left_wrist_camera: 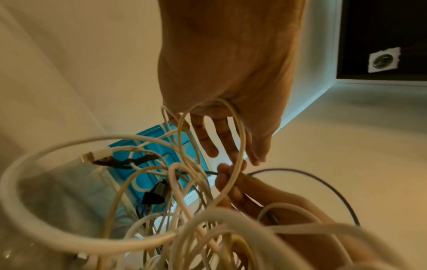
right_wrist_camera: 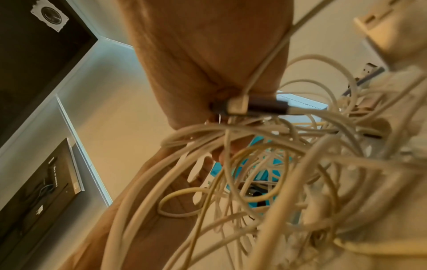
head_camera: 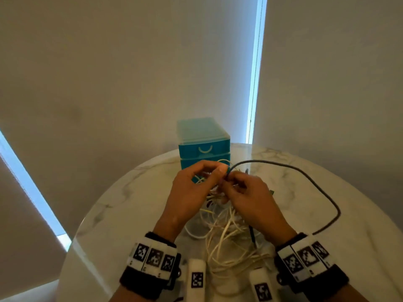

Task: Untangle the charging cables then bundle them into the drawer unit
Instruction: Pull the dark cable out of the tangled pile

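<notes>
A teal drawer unit (head_camera: 204,147) stands closed at the back of the table, also glimpsed behind the cables (left_wrist_camera: 159,146). Just in front of it both hands are raised over a tangle of white cables (head_camera: 226,232). My left hand (head_camera: 214,171) has curled fingers, and a white cable loop (left_wrist_camera: 240,131) runs between its thumb and fingers. Touching it, my right hand (head_camera: 232,178) pinches a dark grey cable (head_camera: 305,173) near its end; that cable arcs right and down onto the table. In the right wrist view a dark plug (right_wrist_camera: 261,106) sits at my right hand (right_wrist_camera: 221,109), with white loops (right_wrist_camera: 277,164) hanging below.
The round marble table (head_camera: 130,214) ends close on the left and right. A wall and blinds stand right behind the drawer unit. A USB plug (right_wrist_camera: 367,69) and a white adapter block (right_wrist_camera: 381,32) hang in the tangle. A black connector (head_camera: 253,234) lies among the cables.
</notes>
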A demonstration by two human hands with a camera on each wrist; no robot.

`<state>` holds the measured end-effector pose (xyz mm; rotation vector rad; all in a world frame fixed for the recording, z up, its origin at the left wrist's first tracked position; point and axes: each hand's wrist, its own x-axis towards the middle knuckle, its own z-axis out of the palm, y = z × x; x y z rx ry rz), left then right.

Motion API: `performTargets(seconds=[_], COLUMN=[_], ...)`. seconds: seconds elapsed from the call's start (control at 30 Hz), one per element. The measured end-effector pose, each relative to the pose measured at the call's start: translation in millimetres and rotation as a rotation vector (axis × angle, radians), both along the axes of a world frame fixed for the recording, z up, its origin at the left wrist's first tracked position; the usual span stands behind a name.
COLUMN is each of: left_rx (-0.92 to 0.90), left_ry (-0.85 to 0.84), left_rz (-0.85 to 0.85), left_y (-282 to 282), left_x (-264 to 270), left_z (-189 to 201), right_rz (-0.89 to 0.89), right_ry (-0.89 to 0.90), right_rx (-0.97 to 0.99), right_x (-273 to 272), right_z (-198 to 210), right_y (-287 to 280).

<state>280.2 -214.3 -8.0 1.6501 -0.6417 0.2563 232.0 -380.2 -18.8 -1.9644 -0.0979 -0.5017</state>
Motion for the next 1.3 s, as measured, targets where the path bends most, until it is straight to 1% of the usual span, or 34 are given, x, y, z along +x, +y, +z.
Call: performTargets(seconds=[0.07, 0.27, 0.33, 0.4, 0.47, 0.53, 0.6, 0.67, 0.7, 0.73, 0.8, 0.87, 0.93, 0.97, 1.03, 1.1, 1.13, 1.2, 1.27, 1.3], left_rx=[-0.009, 0.342, 0.391, 0.423, 0.403, 0.301, 0.228, 0.313, 0.354, 0.358, 0.307, 0.221, 0.004, -0.136, -0.395, -0.564, -0.622, -0.712, -0.752, -0.758], left_ry=[0.013, 0.176, 0.209, 0.231, 0.189, 0.071, -0.007, -0.041, -0.074, -0.109, -0.134, -0.105, -0.011, 0.048, 0.156, 0.2, 0.194, 0.156, 0.117, 0.103], left_rz=[0.0, -0.056, -0.014, 0.045, 0.091, 0.112, 0.04, -0.042, -0.05, -0.033, 0.023, 0.073, 0.133, 0.168, 0.214, 0.23, 0.237, 0.267, 0.329, 0.359], left_y=[3, 12, 16, 20, 21, 17, 5, -11, -17, -21, -23, -20, -17, -15, -8, 5, 15, 36, 58, 69], left_x=[8, 35, 38, 40, 37, 28, 11, -8, -13, -14, -9, -1, 9, 16, 29, 44, 50, 58, 62, 64], left_z=[-7, -38, -42, -43, -37, -25, -9, 2, 5, 5, 7, 9, 16, 21, 35, 51, 60, 75, 84, 85], right_rz=[-0.052, -0.161, -0.152, -0.106, -0.038, 0.042, 0.126, 0.194, 0.218, 0.228, 0.218, 0.187, 0.161, 0.162, 0.224, 0.322, 0.355, 0.373, 0.262, 0.175], right_ry=[-0.023, -0.244, -0.272, -0.28, -0.276, -0.243, -0.17, -0.102, -0.086, -0.079, -0.063, -0.01, 0.099, 0.166, 0.273, 0.305, 0.283, 0.145, -0.001, -0.018], right_rx=[0.082, 0.502, 0.609, 0.705, 0.81, 0.884, 0.908, 0.958, 0.993, 1.011, 0.974, 0.917, 0.819, 0.72, 0.503, 0.384, 0.365, 0.415, 0.592, 0.673], right_x=[1, -7, -11, -15, -20, -23, -26, -28, -29, -31, -31, -27, -23, -21, -24, -30, -32, -35, -31, -27], right_z=[5, 32, 37, 42, 47, 50, 53, 53, 54, 55, 55, 49, 39, 35, 32, 37, 40, 47, 51, 51], right_y=[-1, -5, -11, -17, -23, -26, -25, -25, -26, -30, -39, -48, -52, -53, -56, -62, -65, -72, -78, -80])
